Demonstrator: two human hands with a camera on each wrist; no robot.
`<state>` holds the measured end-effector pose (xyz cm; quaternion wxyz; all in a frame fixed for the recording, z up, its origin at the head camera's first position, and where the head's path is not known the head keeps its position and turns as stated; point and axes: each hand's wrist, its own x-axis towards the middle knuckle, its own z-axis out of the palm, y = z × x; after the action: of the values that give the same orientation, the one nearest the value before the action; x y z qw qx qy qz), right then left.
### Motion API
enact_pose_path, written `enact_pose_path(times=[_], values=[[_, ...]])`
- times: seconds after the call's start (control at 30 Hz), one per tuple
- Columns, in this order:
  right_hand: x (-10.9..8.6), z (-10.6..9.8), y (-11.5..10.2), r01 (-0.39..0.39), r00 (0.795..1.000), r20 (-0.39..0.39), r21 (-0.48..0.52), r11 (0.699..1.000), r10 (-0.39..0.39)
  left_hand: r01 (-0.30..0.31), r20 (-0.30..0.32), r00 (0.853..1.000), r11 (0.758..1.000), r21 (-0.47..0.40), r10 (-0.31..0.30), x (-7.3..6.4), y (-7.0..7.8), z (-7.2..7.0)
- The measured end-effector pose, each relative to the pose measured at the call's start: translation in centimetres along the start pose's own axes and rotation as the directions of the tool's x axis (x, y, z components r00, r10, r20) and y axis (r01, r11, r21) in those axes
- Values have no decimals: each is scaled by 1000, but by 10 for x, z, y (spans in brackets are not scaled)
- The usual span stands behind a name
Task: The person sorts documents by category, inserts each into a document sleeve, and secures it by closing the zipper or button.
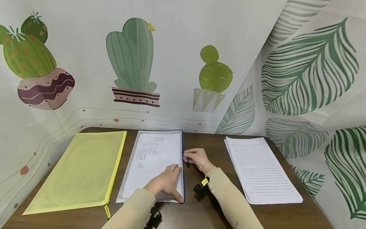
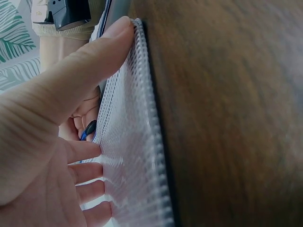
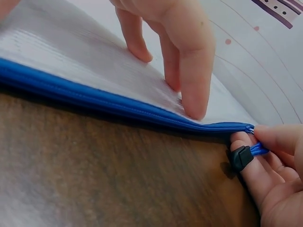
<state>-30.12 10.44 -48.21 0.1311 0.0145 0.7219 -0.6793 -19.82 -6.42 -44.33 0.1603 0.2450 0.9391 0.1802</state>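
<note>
A clear mesh zipper pouch (image 1: 128, 186) lies flat on the table with a sheet bearing a line drawing (image 1: 148, 154) inside. Along its right side runs a blue zipper (image 3: 94, 98), which looks closed over the stretch visible in the right wrist view. My left hand (image 1: 166, 180) presses on the pouch near that side, fingertips on the mesh and thumb spread to the near right corner. Between thumb and fingers, my right hand (image 1: 199, 159) pinches the zipper pull, a blue cord with a black end (image 3: 242, 157), beside the zipper's upper half.
To the left lies a yellow mesh pouch (image 1: 80, 171) with a yellow loop (image 1: 107, 210) at its near corner. A stack of printed paper (image 1: 263, 171) is at the right on the brown table (image 1: 204, 143). Behind stands a wall (image 1: 177, 63) printed with cacti and leaves.
</note>
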Motion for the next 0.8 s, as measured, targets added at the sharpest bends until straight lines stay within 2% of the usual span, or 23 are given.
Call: enact_pose_path(times=[0.17,0.47,0.6,0.8], values=[[2,-2,-4,8,1000,15,-58,998,-7,-4,2,1000,1000,7,4,0,0,0],[5,-28,-17,-2,986,160,-229,974,40,1,1,1000,1000,7,-1,1,-2,1],[3,-34,-18,13,985,173,-220,975,26,4,2,1000,1000,0,-4,1,-1,1],[4,-31,-11,64,993,109,-131,989,-49,0,-4,1000,1000,-12,0,0,0,0]])
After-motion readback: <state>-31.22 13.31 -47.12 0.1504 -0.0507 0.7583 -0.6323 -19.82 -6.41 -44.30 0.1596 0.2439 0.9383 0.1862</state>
